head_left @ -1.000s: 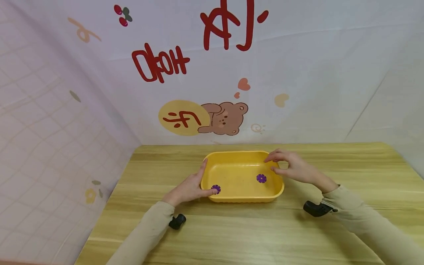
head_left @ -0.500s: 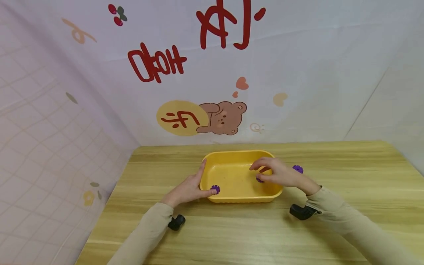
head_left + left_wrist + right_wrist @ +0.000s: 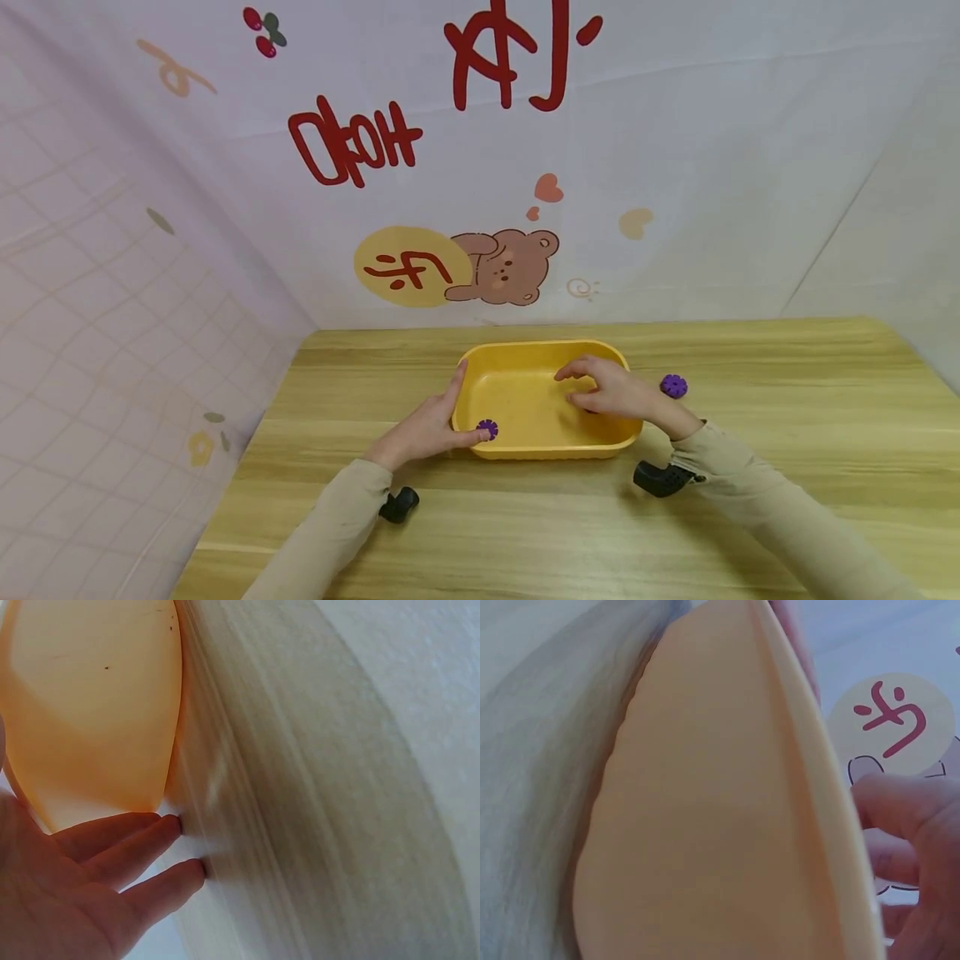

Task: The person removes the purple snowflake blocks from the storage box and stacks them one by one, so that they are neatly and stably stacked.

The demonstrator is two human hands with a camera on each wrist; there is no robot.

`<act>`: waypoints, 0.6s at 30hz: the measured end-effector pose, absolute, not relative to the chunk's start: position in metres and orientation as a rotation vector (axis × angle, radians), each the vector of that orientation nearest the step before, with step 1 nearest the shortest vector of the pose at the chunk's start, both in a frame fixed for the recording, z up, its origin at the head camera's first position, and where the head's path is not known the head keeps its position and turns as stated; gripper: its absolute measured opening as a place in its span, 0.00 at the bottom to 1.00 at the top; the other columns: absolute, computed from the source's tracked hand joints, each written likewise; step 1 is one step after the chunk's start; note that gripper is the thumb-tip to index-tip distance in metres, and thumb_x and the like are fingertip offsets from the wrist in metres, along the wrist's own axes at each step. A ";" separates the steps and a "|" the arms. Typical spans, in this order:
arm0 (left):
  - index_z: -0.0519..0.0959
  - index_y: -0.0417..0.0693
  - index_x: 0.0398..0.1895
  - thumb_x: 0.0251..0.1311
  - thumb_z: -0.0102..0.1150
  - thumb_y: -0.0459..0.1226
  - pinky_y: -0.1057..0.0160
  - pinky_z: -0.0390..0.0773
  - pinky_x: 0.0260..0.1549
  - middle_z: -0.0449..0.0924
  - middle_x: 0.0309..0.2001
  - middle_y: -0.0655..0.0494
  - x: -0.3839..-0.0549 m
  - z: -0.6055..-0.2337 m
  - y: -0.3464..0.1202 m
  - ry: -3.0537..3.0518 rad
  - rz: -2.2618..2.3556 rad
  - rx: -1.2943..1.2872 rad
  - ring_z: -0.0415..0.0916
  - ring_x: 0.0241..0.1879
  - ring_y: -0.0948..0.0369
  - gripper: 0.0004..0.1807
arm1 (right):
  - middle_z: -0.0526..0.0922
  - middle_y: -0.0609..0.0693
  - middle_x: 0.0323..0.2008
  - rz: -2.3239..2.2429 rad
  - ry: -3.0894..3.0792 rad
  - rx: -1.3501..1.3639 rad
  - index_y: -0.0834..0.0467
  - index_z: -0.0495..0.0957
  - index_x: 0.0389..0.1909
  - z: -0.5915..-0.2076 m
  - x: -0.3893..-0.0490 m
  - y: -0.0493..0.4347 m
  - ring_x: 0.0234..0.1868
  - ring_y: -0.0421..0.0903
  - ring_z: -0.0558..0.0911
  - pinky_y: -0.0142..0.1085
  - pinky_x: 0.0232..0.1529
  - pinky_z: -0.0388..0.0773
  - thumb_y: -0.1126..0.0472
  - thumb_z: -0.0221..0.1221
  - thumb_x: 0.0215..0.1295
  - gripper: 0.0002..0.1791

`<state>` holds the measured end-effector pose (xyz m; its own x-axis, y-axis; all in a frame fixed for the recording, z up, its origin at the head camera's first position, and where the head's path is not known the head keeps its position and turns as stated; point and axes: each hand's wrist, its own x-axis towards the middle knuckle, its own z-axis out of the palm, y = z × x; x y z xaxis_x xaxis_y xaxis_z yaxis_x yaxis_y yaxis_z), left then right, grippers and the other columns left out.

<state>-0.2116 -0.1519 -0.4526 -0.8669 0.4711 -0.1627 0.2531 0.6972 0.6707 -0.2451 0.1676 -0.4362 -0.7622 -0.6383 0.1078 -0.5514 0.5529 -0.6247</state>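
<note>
A yellow plastic tray (image 3: pixel 525 396) lies on the table. My left hand (image 3: pixel 427 429) rests against its left end, thumb over the front rim at a purple notched, flower-shaped disc (image 3: pixel 487 427). In the left wrist view the left fingers (image 3: pixel 142 851) lie fairly straight beside the tray. My right hand (image 3: pixel 611 390) reaches over the right end, fingers bent loosely and thumb apart from them. Under it another purple disc is almost fully hidden, only a dark bit showing. On the table just right of the tray lies a third purple disc (image 3: pixel 674 386).
The wood-grain table (image 3: pixel 525 525) ends at the back against a white printed cloth (image 3: pixel 712 208) with red characters and a bear. Another cloth (image 3: pixel 112 292) hangs along the left side. A black wrist device (image 3: pixel 662 479) hangs below the right forearm, another (image 3: pixel 400 505) below the left.
My right hand has moved left, further into the tray and over the disc there, uncovering the disc on the table. The left hand has stayed in place on the tray.
</note>
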 end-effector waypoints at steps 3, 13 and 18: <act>0.28 0.54 0.77 0.53 0.66 0.58 0.59 0.74 0.47 0.76 0.43 0.47 -0.212 -0.453 -0.152 2.584 0.959 0.574 0.73 0.36 0.60 0.64 | 0.80 0.60 0.45 -0.941 2.656 -0.995 0.67 0.79 0.48 -0.435 -0.244 0.165 0.48 0.58 0.76 0.50 0.49 0.73 0.62 0.62 0.62 0.16; 0.27 0.51 0.77 0.55 0.64 0.59 0.61 0.76 0.43 0.77 0.41 0.48 -0.210 -0.453 -0.153 2.591 0.958 0.604 0.74 0.34 0.62 0.64 | 0.81 0.56 0.36 -0.875 2.590 -1.087 0.68 0.79 0.45 -0.442 -0.244 0.156 0.39 0.53 0.78 0.43 0.44 0.75 0.62 0.62 0.60 0.16; 0.27 0.52 0.77 0.55 0.64 0.59 0.60 0.76 0.44 0.76 0.42 0.48 -0.210 -0.452 -0.153 2.592 0.954 0.593 0.74 0.35 0.61 0.64 | 0.80 0.57 0.39 -0.992 2.554 -1.114 0.68 0.78 0.46 -0.450 -0.241 0.149 0.41 0.53 0.78 0.41 0.45 0.78 0.64 0.63 0.60 0.15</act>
